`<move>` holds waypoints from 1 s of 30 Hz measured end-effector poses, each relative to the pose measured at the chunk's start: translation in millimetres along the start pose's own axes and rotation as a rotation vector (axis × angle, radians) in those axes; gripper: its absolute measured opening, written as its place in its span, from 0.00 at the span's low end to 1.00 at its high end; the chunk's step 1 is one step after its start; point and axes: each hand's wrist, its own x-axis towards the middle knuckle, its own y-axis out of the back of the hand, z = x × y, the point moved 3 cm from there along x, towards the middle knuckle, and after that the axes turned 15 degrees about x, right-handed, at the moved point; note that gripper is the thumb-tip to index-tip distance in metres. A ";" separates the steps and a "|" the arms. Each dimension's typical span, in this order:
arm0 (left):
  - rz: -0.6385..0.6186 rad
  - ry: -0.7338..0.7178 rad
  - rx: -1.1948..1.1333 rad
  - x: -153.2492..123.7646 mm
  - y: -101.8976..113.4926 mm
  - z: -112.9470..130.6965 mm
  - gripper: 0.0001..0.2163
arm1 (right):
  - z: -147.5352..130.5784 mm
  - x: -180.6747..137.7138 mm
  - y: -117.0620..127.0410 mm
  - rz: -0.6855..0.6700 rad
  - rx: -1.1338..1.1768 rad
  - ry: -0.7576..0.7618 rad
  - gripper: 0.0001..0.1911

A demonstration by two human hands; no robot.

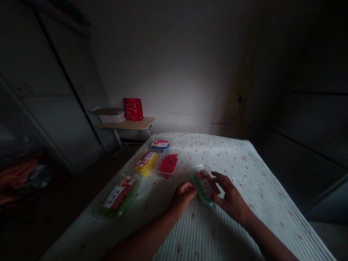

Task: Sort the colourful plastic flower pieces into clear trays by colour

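A clear plastic container point(201, 168) with green contents and a red-and-white label lies before me on the cloth-covered table point(187, 239). My right hand point(230, 195) is at its right side, fingers apart, with thumb and index finger against the lid near the label. Close to the container's left edge, my left hand point(184, 195) is closed with its fingers curled together. Whether anything is pinched in those fingers cannot be made out. The container's lower right edge is partly hidden by my right hand.
Left of my hands lie several more containers: one with red pieces point(168, 164), a yellow one point(146, 163), a blue one point(160, 144) and a green one point(119, 194). Beyond the table stand a small side table point(136, 124), a red bag point(133, 108) and a white box point(112, 116).
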 end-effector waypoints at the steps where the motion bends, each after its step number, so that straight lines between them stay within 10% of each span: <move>1: -0.001 -0.001 -0.009 0.0 -1.3 0.8 0.07 | -7.7 -5.9 -2.4 -0.050 -0.054 0.059 0.21; 16: 0.030 0.046 -0.152 -12.2 -8.9 -0.9 0.07 | -26.7 -21.1 -35.5 0.076 -0.137 0.203 0.11; 30: 0.165 -0.070 -0.086 -7.6 -0.9 -6.1 0.13 | -20.6 -9.1 -13.7 0.310 0.185 -0.091 0.12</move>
